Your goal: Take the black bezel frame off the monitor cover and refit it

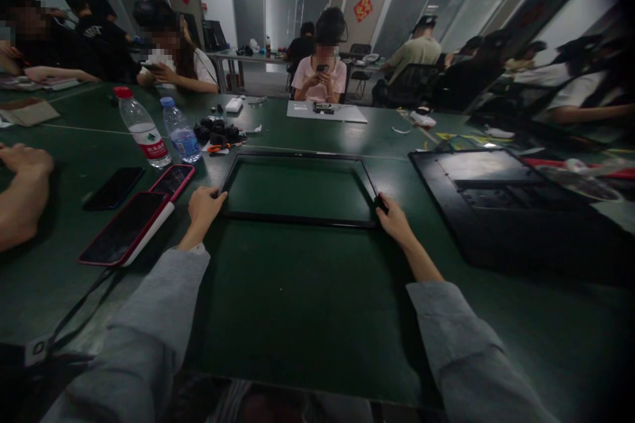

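A thin black screen bezel (297,219), a rectangular frame with an open middle, is held over the green table (307,304). My left hand (204,206) is closed on its left side, and my right hand (394,217) grips the right side. Through the opening the green tabletop shows. Whether the bezel's far edge touches the table I cannot tell. Left of my left hand lie a phone with a red edge (126,228) on a white block, and another red-edged phone (173,180).
A black laptop-like panel (496,211) lies at right. On the left stand two water bottles (149,142) (181,132), near a black phone (115,188) and another person's arm (22,198). Orange-handled pliers (221,147) lie by black cables. Across the table a person (320,73) holds a phone.
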The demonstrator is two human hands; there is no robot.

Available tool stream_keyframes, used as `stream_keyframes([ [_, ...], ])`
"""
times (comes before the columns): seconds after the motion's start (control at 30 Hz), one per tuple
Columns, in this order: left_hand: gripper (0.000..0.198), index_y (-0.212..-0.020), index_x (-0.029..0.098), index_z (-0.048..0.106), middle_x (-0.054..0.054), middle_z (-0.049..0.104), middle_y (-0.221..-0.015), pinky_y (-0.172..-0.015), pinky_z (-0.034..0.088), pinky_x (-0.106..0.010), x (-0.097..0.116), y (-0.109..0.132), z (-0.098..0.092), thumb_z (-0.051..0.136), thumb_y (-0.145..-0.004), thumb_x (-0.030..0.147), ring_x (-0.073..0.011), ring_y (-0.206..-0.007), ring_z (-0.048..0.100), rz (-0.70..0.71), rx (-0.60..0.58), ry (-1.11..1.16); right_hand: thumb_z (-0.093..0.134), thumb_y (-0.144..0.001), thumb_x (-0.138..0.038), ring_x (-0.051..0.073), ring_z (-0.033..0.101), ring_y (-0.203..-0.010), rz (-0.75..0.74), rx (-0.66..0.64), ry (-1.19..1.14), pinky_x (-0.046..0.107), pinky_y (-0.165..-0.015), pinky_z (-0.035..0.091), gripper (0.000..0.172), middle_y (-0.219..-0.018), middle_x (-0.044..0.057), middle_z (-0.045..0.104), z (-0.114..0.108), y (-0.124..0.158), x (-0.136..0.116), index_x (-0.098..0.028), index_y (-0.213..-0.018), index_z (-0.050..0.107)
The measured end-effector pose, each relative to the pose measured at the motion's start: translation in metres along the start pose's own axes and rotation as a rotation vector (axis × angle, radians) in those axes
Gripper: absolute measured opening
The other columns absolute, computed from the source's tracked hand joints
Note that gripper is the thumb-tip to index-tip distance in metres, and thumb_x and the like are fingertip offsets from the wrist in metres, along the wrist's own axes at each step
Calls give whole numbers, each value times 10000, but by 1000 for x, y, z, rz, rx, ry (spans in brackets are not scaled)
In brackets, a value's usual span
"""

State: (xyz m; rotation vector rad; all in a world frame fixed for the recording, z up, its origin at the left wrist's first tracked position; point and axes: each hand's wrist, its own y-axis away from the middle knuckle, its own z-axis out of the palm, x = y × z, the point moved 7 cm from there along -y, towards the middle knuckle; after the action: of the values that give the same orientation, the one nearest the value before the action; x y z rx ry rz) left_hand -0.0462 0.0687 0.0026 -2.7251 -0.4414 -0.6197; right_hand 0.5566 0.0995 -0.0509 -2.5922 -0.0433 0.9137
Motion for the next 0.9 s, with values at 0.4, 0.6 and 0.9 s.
stream_keyframes([
  [0.4,641,-1516,220,622,-212,572,-1518,-1073,473,-579,36,17,0,578,-985,576,-424,-1395,504,154,-75,34,573,-836,-265,339,688,-1259,158,125,-41,573,-1190,465,542,-1287,168,753,-15,6,-17,-148,-1349,702],
  [0.6,585,-1389,362,712,-107,616,-1516,-1190,274,-665,82,57,6,753,-870,628,-407,-1425,471,497,-372,42,479,-879,-245,323,661,-1270,132,174,-63,583,-1179,459,483,-1272,141,747,-38,14,-24,-208,-1291,728],
  [0.9,403,-955,265,805,-91,779,-1121,-962,478,-451,65,38,7,848,-776,623,-329,-1109,673,368,-281,127,721,-800,-326,520,231,-1562,461,749,291,776,-1193,182,948,-1661,332,312,-185,64,49,-146,-1669,389],
])
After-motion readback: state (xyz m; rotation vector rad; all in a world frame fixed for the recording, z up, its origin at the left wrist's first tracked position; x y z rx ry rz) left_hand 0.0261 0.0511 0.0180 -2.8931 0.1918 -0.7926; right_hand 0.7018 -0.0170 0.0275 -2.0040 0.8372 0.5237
